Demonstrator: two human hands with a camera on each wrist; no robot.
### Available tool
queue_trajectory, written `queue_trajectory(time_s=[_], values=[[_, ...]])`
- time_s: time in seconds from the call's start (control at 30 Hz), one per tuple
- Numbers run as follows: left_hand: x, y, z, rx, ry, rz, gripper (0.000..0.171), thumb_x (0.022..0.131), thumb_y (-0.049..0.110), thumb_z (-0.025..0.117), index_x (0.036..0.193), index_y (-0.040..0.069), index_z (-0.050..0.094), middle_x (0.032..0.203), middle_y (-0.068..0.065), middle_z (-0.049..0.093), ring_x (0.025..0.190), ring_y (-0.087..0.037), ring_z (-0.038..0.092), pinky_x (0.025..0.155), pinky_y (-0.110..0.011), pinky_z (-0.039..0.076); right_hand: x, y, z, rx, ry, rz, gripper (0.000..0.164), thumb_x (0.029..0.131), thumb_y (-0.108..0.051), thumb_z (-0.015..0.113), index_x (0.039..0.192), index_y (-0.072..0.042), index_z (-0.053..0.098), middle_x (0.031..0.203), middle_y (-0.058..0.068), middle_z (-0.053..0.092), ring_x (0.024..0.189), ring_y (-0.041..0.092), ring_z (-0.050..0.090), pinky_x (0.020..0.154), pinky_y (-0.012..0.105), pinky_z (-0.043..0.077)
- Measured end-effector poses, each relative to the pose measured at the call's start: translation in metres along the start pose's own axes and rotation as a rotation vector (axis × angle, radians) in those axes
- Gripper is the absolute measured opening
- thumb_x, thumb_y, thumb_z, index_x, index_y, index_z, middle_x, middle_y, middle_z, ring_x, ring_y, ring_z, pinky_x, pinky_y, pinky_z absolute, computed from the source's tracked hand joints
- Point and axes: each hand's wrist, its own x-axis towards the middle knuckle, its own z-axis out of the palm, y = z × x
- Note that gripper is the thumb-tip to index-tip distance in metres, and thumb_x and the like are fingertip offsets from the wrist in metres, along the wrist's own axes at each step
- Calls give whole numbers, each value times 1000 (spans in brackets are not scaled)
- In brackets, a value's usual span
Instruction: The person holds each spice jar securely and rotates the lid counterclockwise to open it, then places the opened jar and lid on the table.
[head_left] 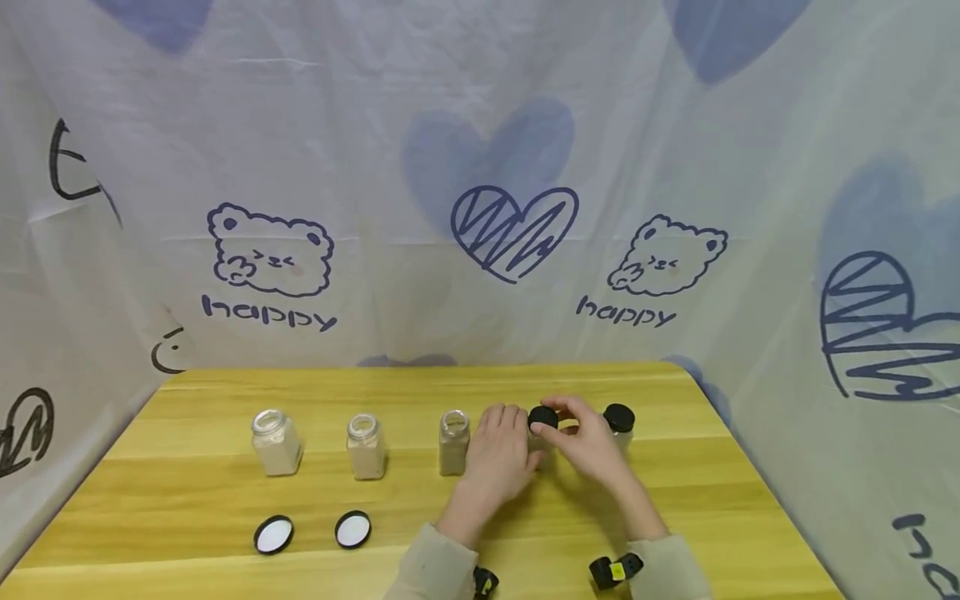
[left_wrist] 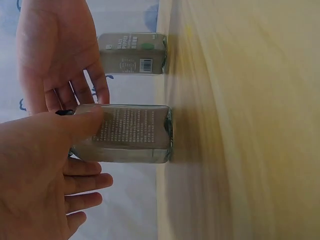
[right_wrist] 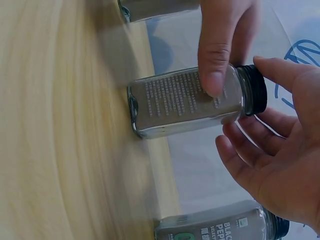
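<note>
A glass spice jar [right_wrist: 170, 102] with printed text and a brownish-grey filling stands upright on the table, its black lid [right_wrist: 256, 90] on top. Its body is steadied by my left hand [head_left: 497, 454], the thumb on the near side and the fingers reaching past it. From the right, my right hand [head_left: 592, 442] pinches the lid between thumb and fingers. Just beyond the right hand is another black-lidded jar [left_wrist: 132, 52], labelled black pepper. Close to the left hand's outer side stands a lidless jar [head_left: 453, 446].
Two more lidless jars, the middle one [head_left: 366, 450] and the far-left one [head_left: 279, 446], stand in the same row. In front of them lie two black-rimmed lids [head_left: 273, 535] with white insides up. A printed cloth [head_left: 390, 275] hangs behind the wooden table [head_left: 187, 492].
</note>
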Motion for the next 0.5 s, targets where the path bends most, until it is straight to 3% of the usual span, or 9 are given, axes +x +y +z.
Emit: queue_trajectory(time_s=[0.5], values=[[1,-3,5,-7,79,35,49,86,45,66,115,6,56,109,-4,56,107,-22,48,105,-36,38,0,2,-1,-29,-15,-24,52,80,-37,75,124,-15,59,119,-1,59,106,17,56,86,35,53]])
